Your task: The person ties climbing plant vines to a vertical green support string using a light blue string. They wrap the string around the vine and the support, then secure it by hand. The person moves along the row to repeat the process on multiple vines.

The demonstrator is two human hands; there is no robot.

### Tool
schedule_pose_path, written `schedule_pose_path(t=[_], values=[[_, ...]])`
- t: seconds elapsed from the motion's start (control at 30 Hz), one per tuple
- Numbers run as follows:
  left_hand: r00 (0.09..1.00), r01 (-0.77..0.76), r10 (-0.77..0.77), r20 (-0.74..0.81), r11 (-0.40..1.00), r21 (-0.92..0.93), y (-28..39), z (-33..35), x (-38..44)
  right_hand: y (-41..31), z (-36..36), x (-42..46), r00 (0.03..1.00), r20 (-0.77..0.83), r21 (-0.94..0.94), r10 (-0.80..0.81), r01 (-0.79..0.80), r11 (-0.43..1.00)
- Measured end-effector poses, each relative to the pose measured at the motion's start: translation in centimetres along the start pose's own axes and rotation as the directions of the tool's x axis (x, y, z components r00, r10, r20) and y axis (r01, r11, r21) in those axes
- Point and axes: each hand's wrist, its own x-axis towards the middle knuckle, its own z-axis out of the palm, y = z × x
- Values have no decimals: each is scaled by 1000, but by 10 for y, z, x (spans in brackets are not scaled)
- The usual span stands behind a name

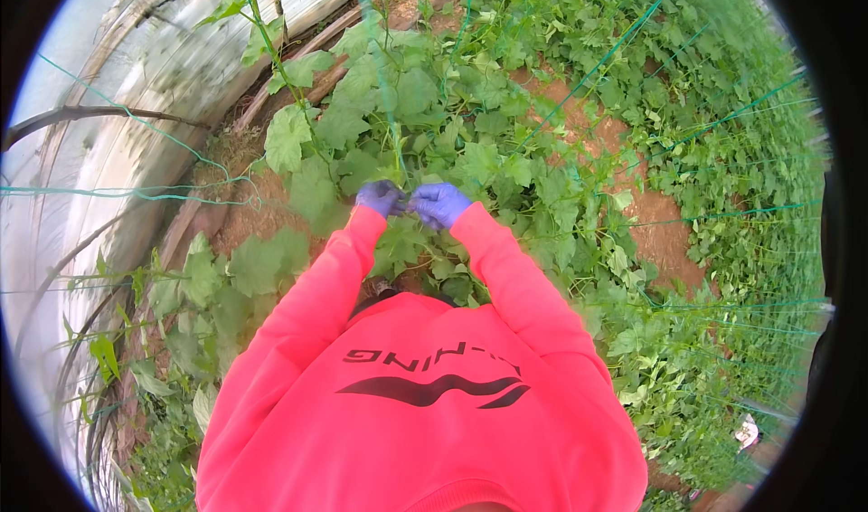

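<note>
In the head view, my left hand (381, 198) and my right hand (439, 205) wear thin purple-blue gloves. Their fingertips nearly meet in front of my chest, amid broad-leaved climbing vines (400, 240). A green twine (390, 115) drops from above into the small gap where the fingers come together. Both hands are curled and pinch at this twine. Whether a vine stem is also between the fingers is too small to tell. Large lobed leaves (315, 186) stand just left of my left hand, and more leaves (478, 162) lie beyond my right.
Pale plastic sheeting (135, 166) curves along the left, with a bent wooden pole (102, 113) before it. Loose green twine (129, 192) crosses there. To the right, a strip of brown soil (668, 230) runs between dense vine rows (739, 139), with slanting twines (610, 54) overhead.
</note>
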Motion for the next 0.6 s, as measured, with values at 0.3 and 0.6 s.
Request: schedule_pose_path(t=[0.3, 0.6], values=[[952, -263, 290, -96, 938, 226, 7, 7, -35, 24, 26, 36, 977, -198, -232, 77, -123, 965], [937, -246, 221, -272, 967, -62, 17, 3, -49, 17, 9, 21, 906, -278, -734, -319, 14, 679]])
